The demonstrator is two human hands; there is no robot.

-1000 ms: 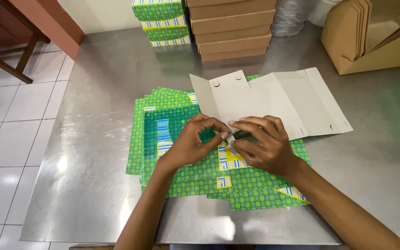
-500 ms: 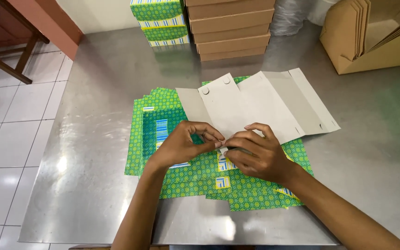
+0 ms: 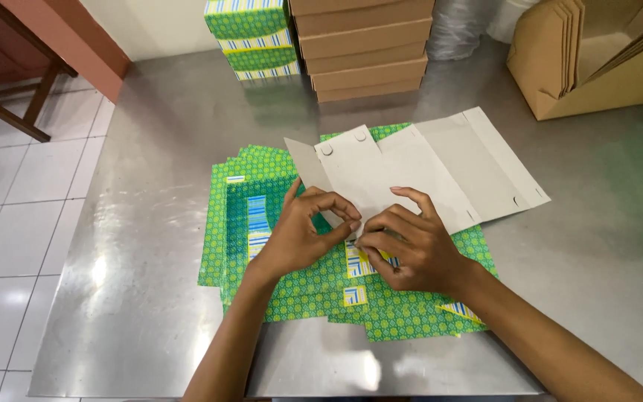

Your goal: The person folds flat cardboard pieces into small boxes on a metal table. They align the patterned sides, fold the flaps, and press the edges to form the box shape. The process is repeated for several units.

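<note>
Head view showed your left hand (image 3: 299, 238) and right hand (image 3: 411, 249) pinching the light, stiff-creasing grey flat cardboard blank (image 3: 411, 171) at its six-o'clock edge.

Left hand (image 3: 303, 234) and right hand (image 3: 411, 249) meet fingertip to fingertip, apparently pinching the grey cardboard blank (image 3: 411, 167) at its near edge, above green patterned sheets (image 3: 292, 279). Brown boxes (image 3: 366, 48) are stacked at twelve o'clock on the steel tabletop (image 3: 150, 149).

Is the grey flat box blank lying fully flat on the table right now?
No, its left flap is raised off the green sheets, with both hands pinching the blank's near edge.
</note>
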